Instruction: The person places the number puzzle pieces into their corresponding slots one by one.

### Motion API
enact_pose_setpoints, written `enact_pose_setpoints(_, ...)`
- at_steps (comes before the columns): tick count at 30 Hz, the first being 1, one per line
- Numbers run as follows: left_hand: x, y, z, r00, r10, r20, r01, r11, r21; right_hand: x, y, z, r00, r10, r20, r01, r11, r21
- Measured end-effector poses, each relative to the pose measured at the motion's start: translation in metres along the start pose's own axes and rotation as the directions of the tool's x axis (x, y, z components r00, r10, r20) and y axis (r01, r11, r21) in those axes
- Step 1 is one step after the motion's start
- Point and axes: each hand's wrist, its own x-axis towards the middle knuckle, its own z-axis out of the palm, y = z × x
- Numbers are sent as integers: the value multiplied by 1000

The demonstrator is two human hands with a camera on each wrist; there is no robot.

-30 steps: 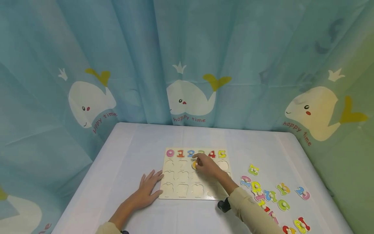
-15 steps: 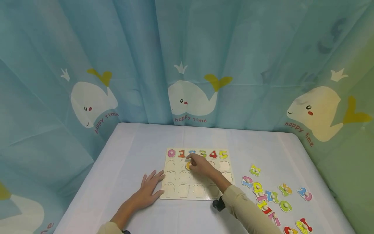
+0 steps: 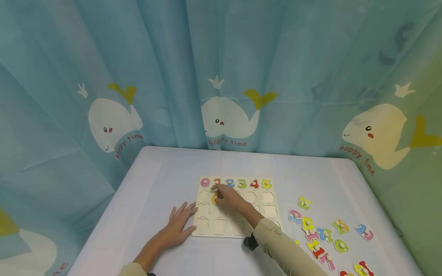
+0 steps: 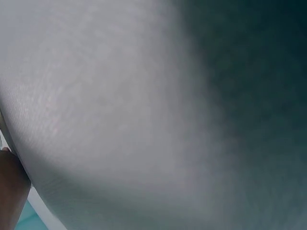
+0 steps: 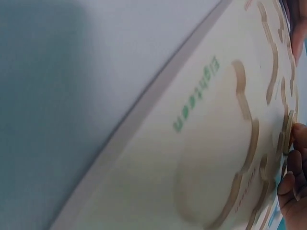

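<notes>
Head view shows the right hand [image 3: 228, 197] reaching over the wooden puzzle board [image 3: 238, 209], fingers curled around a yellow number piece [image 3: 215, 198] held at the second row, near the board's left side. Above it, the top row carries numbers 0 to 5 [image 3: 235, 183] seated in their slots. The left hand [image 3: 179, 224] lies flat with fingers spread on the white surface [image 3: 165, 180], its fingertips touching the board's left edge. Loose number pieces [image 3: 321, 234] lie scattered on the surface to the right, well apart from the board. Right wrist view looks along empty cut-outs, with fingertips [image 5: 292, 182] at the frame's edge.
</notes>
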Motion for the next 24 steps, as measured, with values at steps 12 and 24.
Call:
enact_pose_setpoints(12,0,-1,1,1000,1,-6,-1,1000,1,15,-8,16,996,72,-48,-72,997,4)
enact_pose_setpoints(24,0,-1,0,998,43,-34,-44,999,-17,28,-10,31,984,117,-131,-107,991,83)
